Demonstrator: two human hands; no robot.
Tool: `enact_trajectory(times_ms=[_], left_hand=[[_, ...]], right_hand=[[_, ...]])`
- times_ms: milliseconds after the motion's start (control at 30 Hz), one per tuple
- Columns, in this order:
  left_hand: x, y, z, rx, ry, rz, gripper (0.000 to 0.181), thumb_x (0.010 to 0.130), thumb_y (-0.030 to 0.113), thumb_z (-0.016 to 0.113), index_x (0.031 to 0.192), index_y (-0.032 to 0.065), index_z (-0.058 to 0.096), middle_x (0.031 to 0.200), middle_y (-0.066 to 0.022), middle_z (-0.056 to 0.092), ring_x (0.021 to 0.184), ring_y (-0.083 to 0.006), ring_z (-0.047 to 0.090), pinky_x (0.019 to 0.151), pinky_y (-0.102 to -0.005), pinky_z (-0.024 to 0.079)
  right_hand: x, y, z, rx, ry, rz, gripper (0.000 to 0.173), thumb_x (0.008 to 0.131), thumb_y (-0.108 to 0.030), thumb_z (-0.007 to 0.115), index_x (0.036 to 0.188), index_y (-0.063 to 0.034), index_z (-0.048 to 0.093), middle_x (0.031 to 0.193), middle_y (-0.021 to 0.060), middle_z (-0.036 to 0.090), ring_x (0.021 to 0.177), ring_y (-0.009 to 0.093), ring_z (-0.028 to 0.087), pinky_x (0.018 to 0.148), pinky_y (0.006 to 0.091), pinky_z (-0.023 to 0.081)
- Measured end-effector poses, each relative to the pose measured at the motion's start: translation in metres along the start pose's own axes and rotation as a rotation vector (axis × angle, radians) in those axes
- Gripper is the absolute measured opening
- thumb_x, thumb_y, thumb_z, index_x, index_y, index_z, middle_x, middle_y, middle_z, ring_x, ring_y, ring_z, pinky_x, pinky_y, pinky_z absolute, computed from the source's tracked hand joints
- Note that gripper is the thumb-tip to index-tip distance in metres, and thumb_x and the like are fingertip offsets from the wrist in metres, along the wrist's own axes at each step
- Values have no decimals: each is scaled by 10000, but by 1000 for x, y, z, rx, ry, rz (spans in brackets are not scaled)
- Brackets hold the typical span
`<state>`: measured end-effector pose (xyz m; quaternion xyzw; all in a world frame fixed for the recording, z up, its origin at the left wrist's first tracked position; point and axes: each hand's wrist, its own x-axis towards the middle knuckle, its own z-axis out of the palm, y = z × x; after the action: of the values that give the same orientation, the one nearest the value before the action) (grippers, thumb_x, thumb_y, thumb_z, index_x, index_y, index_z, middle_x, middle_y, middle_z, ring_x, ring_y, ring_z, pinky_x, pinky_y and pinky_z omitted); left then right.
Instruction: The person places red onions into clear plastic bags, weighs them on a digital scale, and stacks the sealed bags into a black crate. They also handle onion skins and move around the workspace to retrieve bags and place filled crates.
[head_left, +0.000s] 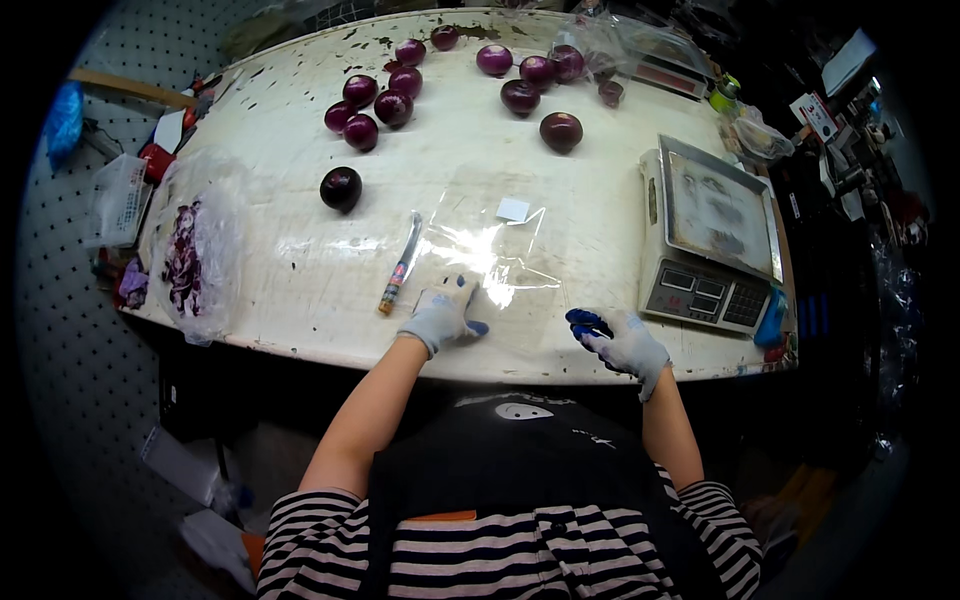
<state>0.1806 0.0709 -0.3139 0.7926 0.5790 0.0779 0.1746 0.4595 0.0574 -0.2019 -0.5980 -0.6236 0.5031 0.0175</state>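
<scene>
My left hand (444, 311), in a grey glove with blue coating, lies palm down with fingers apart at the left edge of a clear plastic sheet or bag (517, 262). A small white label (512, 210) is on the far part of that plastic. Just left of the hand rests a curved knife (401, 262) with a wrapped handle. My right hand (619, 341), gloved alike, is above the near table edge, right of the plastic, its fingers bent; whether it pinches anything is unclear. A dark red onion (341, 189) sits beyond the knife, and another red onion (561, 132) beyond the plastic.
Several red onions (394, 108) stand farther back on the white table (292, 247). A digital scale (705, 247) occupies the right side. On the left is a clear bag (217, 262) with onion skins. Another device (667, 71) with a tray stands at the back right.
</scene>
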Motion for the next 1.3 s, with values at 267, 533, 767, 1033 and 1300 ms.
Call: enact_trajectory(times_ms=[267,533,767,1033,1300], left_hand=[[50,-16,-14,-983,-44,-421,133,811,110,596,885,29,670,629,-34,590,492,-98,513,440,-250,397],[71,41,-9,-738,180,-45,157,846,124,559,816,17,671,659,-44,621,529,-90,524,470,-243,418],[69,34,-20,-1534,1,-201,360,827,42,558,1182,-6,517,957,-80,628,757,-134,586,615,-243,490],[47,47,-30,-2083,21,-192,344,896,73,493,1224,-29,490,1152,-154,590,1046,-243,590,900,-373,483],[29,42,-2,-1698,24,209,689,904,484,469,1369,-4,329,1343,-161,447,1218,-330,452,1014,-435,373]], right_hand=[[2,17,12,201,28,-88,330,845,-86,568,1173,-58,590,1001,79,663,818,152,620,697,260,494],[73,19,58,1171,165,-315,346,886,-12,516,1225,44,483,1075,115,609,944,181,594,838,291,473],[91,1,28,431,647,-386,261,786,-99,618,1031,-11,624,924,107,653,827,199,596,725,318,476],[81,-31,15,489,576,-653,559,731,-152,664,1250,-23,502,1117,158,598,1045,300,558,867,366,458],[106,-28,14,-131,610,-302,412,687,-84,681,1094,-63,624,963,156,649,896,311,621,809,378,489]])
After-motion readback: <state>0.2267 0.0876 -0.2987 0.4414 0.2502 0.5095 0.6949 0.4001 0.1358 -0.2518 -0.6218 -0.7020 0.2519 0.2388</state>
